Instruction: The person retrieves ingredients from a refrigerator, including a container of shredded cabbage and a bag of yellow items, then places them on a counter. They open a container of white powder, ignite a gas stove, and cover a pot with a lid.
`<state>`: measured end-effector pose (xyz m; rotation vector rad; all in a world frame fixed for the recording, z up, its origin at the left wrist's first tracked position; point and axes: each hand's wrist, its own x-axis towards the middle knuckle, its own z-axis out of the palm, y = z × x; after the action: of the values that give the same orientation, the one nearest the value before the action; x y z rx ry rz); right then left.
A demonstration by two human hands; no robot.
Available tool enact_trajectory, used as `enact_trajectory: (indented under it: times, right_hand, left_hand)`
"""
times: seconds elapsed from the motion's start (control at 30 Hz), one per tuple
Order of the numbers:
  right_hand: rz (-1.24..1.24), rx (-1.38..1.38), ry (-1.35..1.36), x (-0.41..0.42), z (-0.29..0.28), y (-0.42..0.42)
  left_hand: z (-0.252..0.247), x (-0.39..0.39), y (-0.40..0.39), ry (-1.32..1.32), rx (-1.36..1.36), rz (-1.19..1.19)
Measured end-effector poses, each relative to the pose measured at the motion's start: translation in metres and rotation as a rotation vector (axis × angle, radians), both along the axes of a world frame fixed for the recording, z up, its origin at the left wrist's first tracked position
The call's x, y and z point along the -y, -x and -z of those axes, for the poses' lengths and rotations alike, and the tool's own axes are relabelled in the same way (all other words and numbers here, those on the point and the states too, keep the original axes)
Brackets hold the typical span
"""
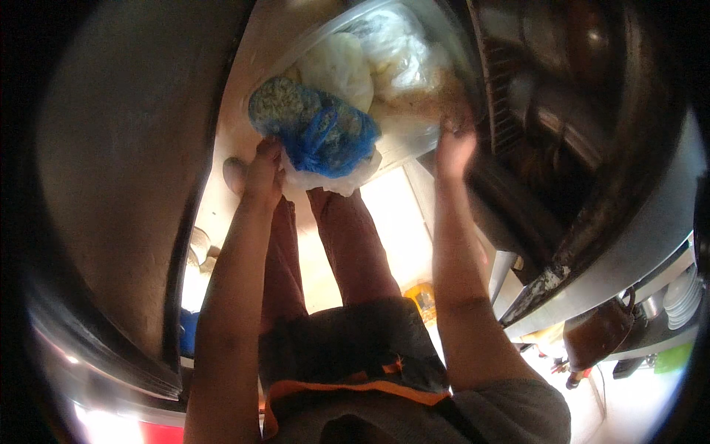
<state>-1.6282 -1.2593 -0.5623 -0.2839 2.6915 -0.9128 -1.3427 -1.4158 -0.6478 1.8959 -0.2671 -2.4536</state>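
Observation:
A clear plastic bin point(410, 140), like a refrigerator drawer, is held out in front of me above the floor. My right hand point(457, 149) grips its near right edge. At the near left, my left hand point(267, 167) is closed by the bin's edge, its fingers partly hidden beside a blue plastic bag point(333, 139). Leafy-looking pale green contents show through that bag. White plastic point(338, 180) hangs under it. Behind lie a pale, translucent bag point(344, 69) and a shiny clear bag point(394, 36), whose contents I cannot make out.
A dark open refrigerator-like cavity with a wire rack point(502, 94) stands close on the right. A large dark door panel point(133, 139) fills the left. Low down by the right forearm is a yellow object point(421, 299). Stacked white plates point(681, 299) and a brown pot point(599, 333) sit at lower right.

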Motion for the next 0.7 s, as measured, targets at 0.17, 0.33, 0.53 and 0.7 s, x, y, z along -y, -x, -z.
enact_trajectory:
  times: [0.17,0.33,0.53,0.7]
  right_hand:
    - [-0.187,-0.098,-0.296,0.017,0.014,0.025]
    - [0.091,0.163,-0.143,0.042,0.063,0.015]
    - [0.425,0.500,0.260,0.078,0.096,0.009]
    - [-0.083,0.091,0.121,0.079,0.107,-0.006]
  left_hand:
    - [-0.003,0.000,0.001,0.025,-0.002,0.050]
    - [-0.021,0.004,0.011,0.016,-0.068,0.017]
    - [-0.008,0.001,0.005,-0.015,0.008,0.013]
    - [-0.006,0.003,0.004,-0.018,0.002,0.049]
